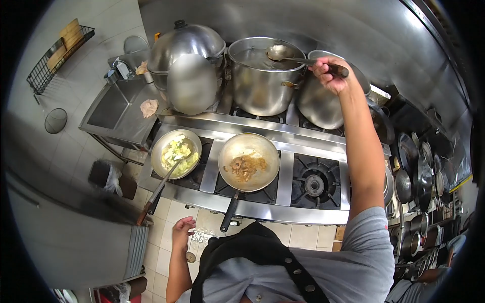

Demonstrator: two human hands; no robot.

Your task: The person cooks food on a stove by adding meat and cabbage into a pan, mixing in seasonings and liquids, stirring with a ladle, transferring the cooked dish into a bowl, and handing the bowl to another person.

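Note:
My right hand (332, 73) is closed around the dark handle of a metal ladle (279, 52). The ladle's bowl is over the mouth of a tall stockpot (262, 86) holding clear-looking liquid; I cannot tell whether it touches the liquid. My left hand (183, 233) hangs low in front of the stove, empty, its fingers loosely apart. Nearest to it is the black handle of a frying pan (270, 174), which sits on the middle burner with browned pieces of food inside. On the left burner, another pan (155, 157) holds pale green chopped vegetables, with a utensil resting in it.
A domed lidded pot (187, 43) stands at the back left, and a large steel lid or pot (323, 103) at the back right. The right front burner (314, 185) bears no pan. A sink (111, 103) is at left; several pans hang at right beside another person's sleeve (457, 242).

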